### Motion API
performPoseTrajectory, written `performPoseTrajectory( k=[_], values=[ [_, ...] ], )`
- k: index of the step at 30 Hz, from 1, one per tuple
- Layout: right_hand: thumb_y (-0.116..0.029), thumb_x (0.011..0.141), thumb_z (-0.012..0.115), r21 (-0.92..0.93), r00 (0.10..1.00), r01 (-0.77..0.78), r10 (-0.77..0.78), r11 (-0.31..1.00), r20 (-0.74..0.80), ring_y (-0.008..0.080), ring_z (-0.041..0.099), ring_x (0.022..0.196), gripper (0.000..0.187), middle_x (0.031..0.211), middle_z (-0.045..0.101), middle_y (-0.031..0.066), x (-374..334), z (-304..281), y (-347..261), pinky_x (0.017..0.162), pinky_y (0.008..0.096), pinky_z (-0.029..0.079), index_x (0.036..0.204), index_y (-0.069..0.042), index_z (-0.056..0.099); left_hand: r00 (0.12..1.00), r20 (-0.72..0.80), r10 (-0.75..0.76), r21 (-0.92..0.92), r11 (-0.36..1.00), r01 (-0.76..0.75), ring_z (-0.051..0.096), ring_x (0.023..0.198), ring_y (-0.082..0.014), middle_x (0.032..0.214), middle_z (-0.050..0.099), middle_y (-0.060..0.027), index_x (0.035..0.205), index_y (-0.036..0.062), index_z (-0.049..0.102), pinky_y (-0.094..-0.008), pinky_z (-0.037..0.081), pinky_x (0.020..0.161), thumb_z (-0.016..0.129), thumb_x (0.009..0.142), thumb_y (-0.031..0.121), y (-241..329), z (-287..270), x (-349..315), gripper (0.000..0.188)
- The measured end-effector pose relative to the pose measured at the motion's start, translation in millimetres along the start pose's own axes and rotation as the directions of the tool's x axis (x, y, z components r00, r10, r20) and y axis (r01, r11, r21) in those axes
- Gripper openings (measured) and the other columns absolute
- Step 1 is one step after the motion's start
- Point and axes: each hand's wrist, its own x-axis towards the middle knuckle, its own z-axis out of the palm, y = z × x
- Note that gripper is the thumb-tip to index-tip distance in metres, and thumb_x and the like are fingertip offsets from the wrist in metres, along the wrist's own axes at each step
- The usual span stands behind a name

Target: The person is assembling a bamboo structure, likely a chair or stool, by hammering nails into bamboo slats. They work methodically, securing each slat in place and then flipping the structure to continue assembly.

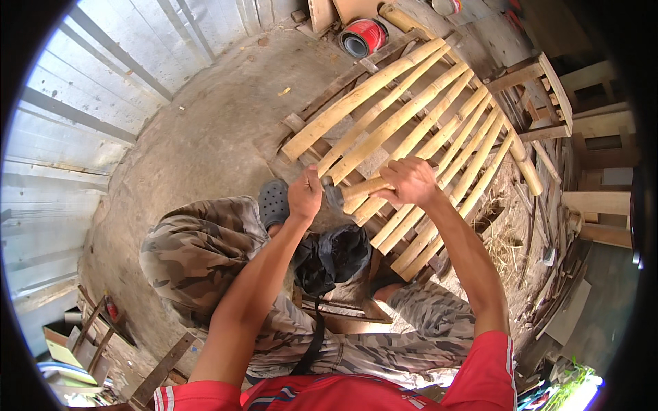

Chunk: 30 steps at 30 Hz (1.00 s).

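Note:
Split bamboo slats lie side by side, slightly fanned, across wooden cross pieces in front of me. My right hand is wrapped round the wooden handle of a hammer, held over the near ends of the slats. The dark hammer head points left, close to my left hand. That hand is closed, thumb upward, beside the near end of a slat; whatever its fingers pinch is hidden or too small to make out.
A red can lies on the concrete floor beyond the slats. A black bag hangs between my knees, near a grey clog. Corrugated metal sheeting walls the left; scrap wood piles up at right.

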Motion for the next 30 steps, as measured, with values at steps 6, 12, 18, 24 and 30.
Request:
performPoseTrajectory(
  k=[6, 12, 18, 24, 30],
  values=[
    [-0.058, 0.086, 0.067, 0.013, 0.994, -0.108, 0.108, 0.994, -0.001, 0.0271, 0.060, 0.052, 0.049, 0.064, 0.058, 0.0074, -2.4, 6.1, 0.7, 0.046, 0.0382, 0.048, 0.082, -0.008, 0.064, 0.997, -0.015, 0.074, -0.028, 0.997, -0.075, 0.060, 0.076, -0.0503, 0.078, 0.063, -0.0274, 0.099, 0.0049, 0.067, -0.0536, 0.047, 0.062, 0.038, 0.107, 0.043, -1.5, 2.8, -0.4, 0.048],
    [-0.049, 0.099, 0.056, 0.145, 0.843, -0.533, 0.507, 0.834, 0.180, 0.0331, 0.063, 0.053, 0.044, 0.062, 0.062, 0.0131, 3.3, -4.5, -46.5, 0.048, 0.0439, 0.049, 0.094, -0.005, 0.061, 0.999, -0.022, 0.044, -0.011, 0.999, -0.045, 0.058, 0.076, -0.0511, 0.078, 0.061, -0.0277, 0.092, 0.0031, 0.063, -0.0545, 0.045, 0.063, 0.038, 0.107, 0.042, -3.2, 1.9, 1.0, 0.049],
    [-0.035, 0.103, 0.055, 0.449, 0.667, -0.677, 0.744, 0.584, 0.037, 0.0357, 0.062, 0.047, 0.037, 0.052, 0.056, 0.0151, -15.1, 17.7, -97.0, 0.045, 0.0451, 0.049, 0.098, 0.001, 0.058, 1.000, -0.010, -0.007, -0.021, 1.000, 0.007, 0.057, 0.075, -0.0514, 0.076, 0.060, -0.0274, 0.087, 0.0026, 0.060, -0.0554, 0.044, 0.063, 0.039, 0.106, 0.042, 11.6, -0.2, -2.9, 0.048],
    [-0.037, 0.103, 0.053, 0.228, 0.610, -0.789, 0.773, 0.571, 0.173, 0.0450, 0.065, 0.060, 0.039, 0.062, 0.061, 0.0257, 33.8, 10.7, -95.3, 0.053, 0.0519, 0.050, 0.092, 0.001, 0.054, 0.991, -0.079, 0.105, 0.092, 0.991, -0.098, 0.059, 0.076, -0.0509, 0.077, 0.063, -0.0266, 0.089, 0.0046, 0.062, -0.0567, 0.045, 0.064, 0.039, 0.106, 0.041, 19.0, -0.3, -6.3, 0.046],
    [-0.032, 0.104, 0.052, 0.553, 0.399, -0.801, 0.894, 0.232, 0.203, 0.0433, 0.066, 0.063, 0.035, 0.071, 0.063, 0.0261, 47.1, -31.3, -144.6, 0.057, 0.0502, 0.048, 0.110, 0.003, 0.050, 0.999, -0.004, 0.047, 0.107, 0.993, -0.046, 0.060, 0.078, -0.0512, 0.080, 0.065, -0.0260, 0.090, 0.0062, 0.062, -0.0580, 0.046, 0.065, 0.038, 0.106, 0.040, 11.4, -7.9, -2.2, 0.044]
  ],
)
